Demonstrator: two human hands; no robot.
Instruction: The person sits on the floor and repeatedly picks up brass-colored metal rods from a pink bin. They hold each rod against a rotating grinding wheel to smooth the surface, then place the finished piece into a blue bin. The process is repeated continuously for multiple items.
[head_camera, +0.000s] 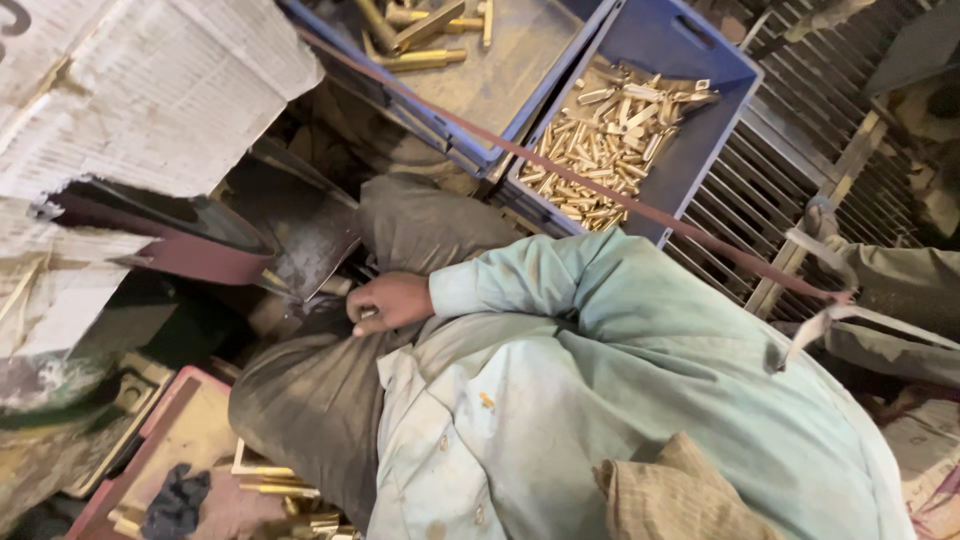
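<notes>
My right hand (385, 300) reaches out of a pale green sleeve (530, 275) and rests between my knees in grey trousers (310, 400). Its fingers are curled shut close to a dark metal plate (305, 235) of a machine. A small pale bit shows at the fingertips; I cannot tell what it is. My left hand is out of view. Beyond my knees, a blue crate (700, 60) holds several short brass pieces (610, 130).
A second blue crate (520, 60) with longer brass bars (425, 40) stands beside the first. A rusty strap (640, 210) runs diagonally across. A white woven sack (140, 90) lies top left and a red tray (175, 430) with brass rods (275, 487) bottom left. A slatted metal grate (790, 160) is at right.
</notes>
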